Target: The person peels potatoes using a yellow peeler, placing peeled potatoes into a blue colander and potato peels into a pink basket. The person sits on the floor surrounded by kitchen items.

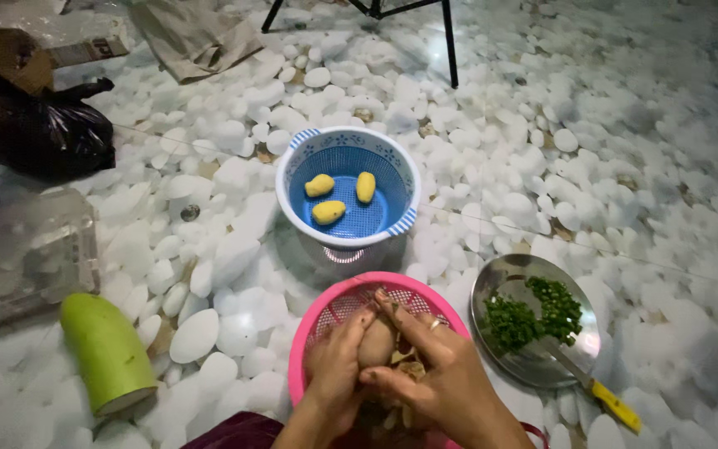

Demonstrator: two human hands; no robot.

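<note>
My left hand [336,364] and my right hand [434,366] are closed together around a brownish potato [377,342] over a pink colander basket [351,291] near the bottom of the view. Bits of peel lie under my fingers in that basket. My right hand wears a ring. Farther away stands a blue and white colander bowl [297,179] holding three peeled yellow potatoes [328,212].
A steel plate [500,278] of chopped green vegetables sits at the right, with a yellow-handled knife [604,397] resting on it. A cut green gourd [108,352] lies at the left, near a clear container [22,254] and a black bag [51,133]. Black stand legs [450,46] rise behind.
</note>
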